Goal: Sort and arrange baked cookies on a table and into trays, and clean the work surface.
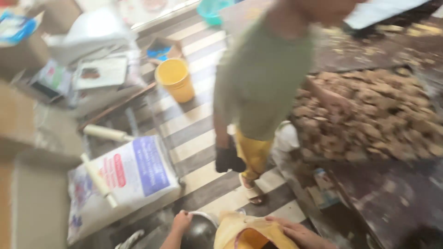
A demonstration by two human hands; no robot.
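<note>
I saw left hand (181, 221) gripping the dark bowl (199, 233) rim, steadying it | right hand (297, 232) flat, open on yellow bag (247, 233) beside bowl | another person (258, 83) stood nearby.

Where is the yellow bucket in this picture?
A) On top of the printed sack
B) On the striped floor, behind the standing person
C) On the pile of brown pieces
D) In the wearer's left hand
B: the yellow bucket stands on the striped floor, beyond the standing person.
</note>
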